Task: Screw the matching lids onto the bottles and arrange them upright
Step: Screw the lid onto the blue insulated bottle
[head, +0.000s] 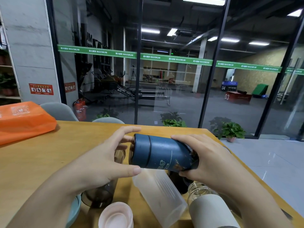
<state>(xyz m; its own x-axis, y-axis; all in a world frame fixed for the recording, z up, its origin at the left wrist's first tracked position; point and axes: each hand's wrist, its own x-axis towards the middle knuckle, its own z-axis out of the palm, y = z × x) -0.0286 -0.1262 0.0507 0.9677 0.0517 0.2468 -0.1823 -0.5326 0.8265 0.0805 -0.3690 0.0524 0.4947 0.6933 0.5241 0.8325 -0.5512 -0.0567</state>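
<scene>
Bottle (164, 153) lies sideways between right hand (202, 160) gripping its base and left hand (105, 160) pinching lid (141, 149).

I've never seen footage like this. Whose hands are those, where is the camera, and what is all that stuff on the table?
There is no machine here: a person wears a camera on the head, so you look down at their own two hands. The left hand grips the lid end of a dark blue bottle, held sideways above the wooden table; the right hand grips its other end. Below lie a frosted clear bottle, a smoky brown bottle, a glass bottle in a grey sleeve and a pink lid. An orange bag sits at far left.
</scene>
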